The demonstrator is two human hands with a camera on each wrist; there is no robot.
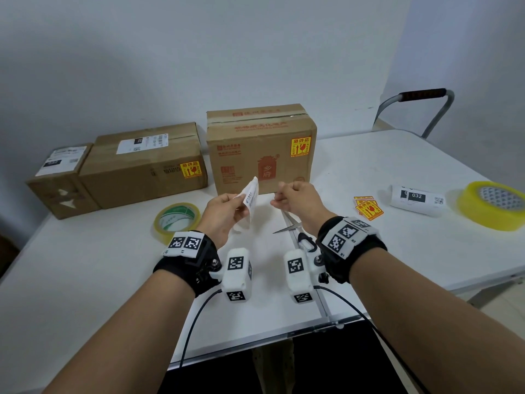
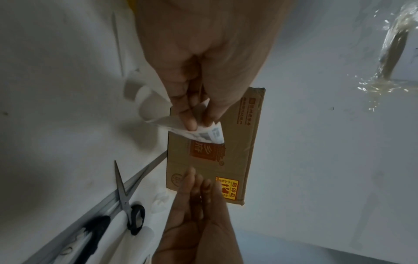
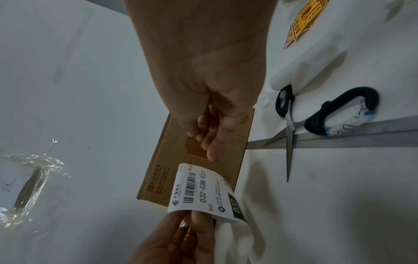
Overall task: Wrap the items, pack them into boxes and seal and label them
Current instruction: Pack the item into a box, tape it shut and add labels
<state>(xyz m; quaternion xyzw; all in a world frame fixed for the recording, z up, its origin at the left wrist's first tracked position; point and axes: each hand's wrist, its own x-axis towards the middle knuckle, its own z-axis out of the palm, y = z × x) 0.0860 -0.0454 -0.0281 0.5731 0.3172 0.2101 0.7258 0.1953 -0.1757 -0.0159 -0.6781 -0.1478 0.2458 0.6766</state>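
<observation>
Head view: left hand (image 1: 224,214) pinching a white shipping label (image 1: 250,196), held above the worktop (image 1: 369,172) in front of the tall carton (image 1: 260,150); right hand (image 1: 298,200) curled, fingertips pinched together just beside the label (whether on anything, hard to tell).

Left wrist view: thumb and fingers clamped on the curled label (image 2: 201,134), scissors (image 2: 126,196) lying open below.

Right wrist view: barcode side of the label (image 3: 203,191) facing up, right hand's fingers (image 3: 212,139) bent, apart from it.
</observation>
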